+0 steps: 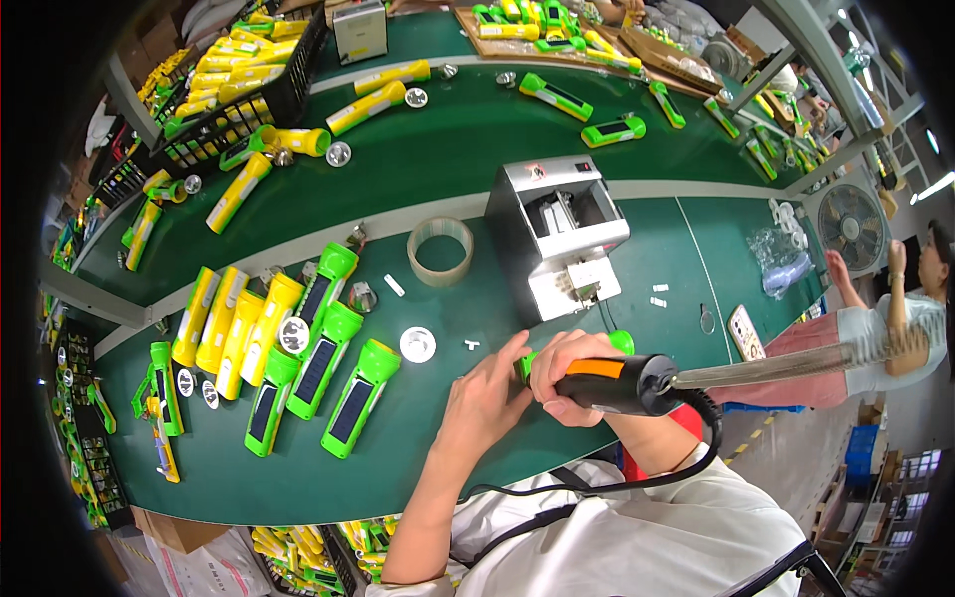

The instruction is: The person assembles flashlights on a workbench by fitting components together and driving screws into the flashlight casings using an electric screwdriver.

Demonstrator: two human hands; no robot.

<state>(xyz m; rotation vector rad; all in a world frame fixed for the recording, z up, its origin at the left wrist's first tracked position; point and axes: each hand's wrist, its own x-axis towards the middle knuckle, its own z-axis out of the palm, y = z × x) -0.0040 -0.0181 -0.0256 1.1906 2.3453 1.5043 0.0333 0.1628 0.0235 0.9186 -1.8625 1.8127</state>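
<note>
R hand (567,370) held blk/orange driver (642,386) tight; L hand (482,400) beside it, couldn't tell its hold. Green torch (622,341) partly under R hand, above green tabletop (298,488); silver machine (582,242) just beyond grip, fan (853,229) + co-worker (900,333) well off to R

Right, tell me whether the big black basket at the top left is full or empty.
Full: yellow flashlights are heaped above the rim of the black basket.

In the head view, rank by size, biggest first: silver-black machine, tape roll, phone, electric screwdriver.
1. Silver-black machine
2. Tape roll and electric screwdriver: order unsure, the screwdriver seeming nearer the camera and partly covered by the right hand.
3. Phone
</note>
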